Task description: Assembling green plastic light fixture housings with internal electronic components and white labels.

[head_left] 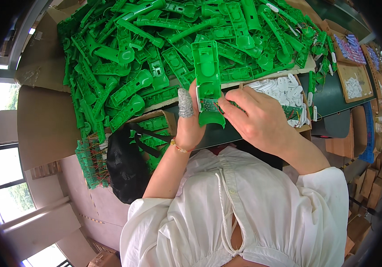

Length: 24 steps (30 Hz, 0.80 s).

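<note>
My left hand [190,127], its thumb wrapped in grey tape, is closed around a long green plastic housing half [207,69]. The shell stands upright with its hollow side facing me. A small circuit board [208,105] sits across its lower part, above the flared end. My right hand [257,118] is closed, its thumb and fingertips pressed together at the board's right edge. Thin reddish wires show by those fingertips; what exactly they pinch is hidden. Below the right wrist's far side, a green circuit panel [293,112] lies over a box of white plastic parts [284,91].
A large heap of green housing halves [155,40] fills the table's far side. A smaller carton of green parts [157,124] and a black bag [126,164] are at the left, beside stacked wired circuit boards [90,162]. A tray of small white pieces [354,84] lies far right.
</note>
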Available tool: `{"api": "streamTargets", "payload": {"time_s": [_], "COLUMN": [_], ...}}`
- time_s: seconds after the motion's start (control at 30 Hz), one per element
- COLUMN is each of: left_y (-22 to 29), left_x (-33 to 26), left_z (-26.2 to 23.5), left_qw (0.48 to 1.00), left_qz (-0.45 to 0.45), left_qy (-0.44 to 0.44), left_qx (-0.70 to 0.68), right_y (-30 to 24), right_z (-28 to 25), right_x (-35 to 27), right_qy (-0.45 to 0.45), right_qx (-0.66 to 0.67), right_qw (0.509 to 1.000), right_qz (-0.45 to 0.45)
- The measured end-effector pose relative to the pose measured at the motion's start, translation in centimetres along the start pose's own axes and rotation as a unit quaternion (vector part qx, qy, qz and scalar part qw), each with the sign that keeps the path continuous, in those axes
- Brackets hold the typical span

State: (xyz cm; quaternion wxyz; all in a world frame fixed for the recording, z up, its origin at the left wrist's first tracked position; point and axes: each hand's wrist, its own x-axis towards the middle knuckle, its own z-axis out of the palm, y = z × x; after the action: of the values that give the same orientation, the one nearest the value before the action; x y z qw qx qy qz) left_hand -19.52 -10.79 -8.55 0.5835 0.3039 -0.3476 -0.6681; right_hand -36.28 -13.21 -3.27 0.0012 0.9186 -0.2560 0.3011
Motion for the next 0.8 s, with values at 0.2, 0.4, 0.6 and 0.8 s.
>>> {"api": "streamTargets", "payload": {"time_s": [0.2, 0.4, 0.6, 0.8], "left_y": [0.7, 0.4, -1.1, -5.0], "left_x": [-0.6, -1.0, -0.7, 0.1], "left_z": [0.7, 0.3, -1.0, -3.5], "left_qw": [0.984, 0.987, 0.986, 0.961], "left_qz": [0.028, 0.041, 0.007, 0.058], "left_qy": [-0.012, -0.017, -0.009, 0.082], "left_qx": [0.178, 0.154, 0.168, 0.257], "right_y": [-0.6, -0.7, 0.8, 2.6], "right_z": [-0.4, 0.2, 2.1, 5.5], "right_x": [0.3, 0.2, -0.8, -1.3], "right_qy": [-0.020, -0.016, -0.033, -0.140], "right_qx": [-0.006, 0.045, 0.146, 0.161], "right_qw": [1.000, 0.998, 0.986, 0.970], "right_qz": [-0.005, 0.036, 0.075, 0.113]}}
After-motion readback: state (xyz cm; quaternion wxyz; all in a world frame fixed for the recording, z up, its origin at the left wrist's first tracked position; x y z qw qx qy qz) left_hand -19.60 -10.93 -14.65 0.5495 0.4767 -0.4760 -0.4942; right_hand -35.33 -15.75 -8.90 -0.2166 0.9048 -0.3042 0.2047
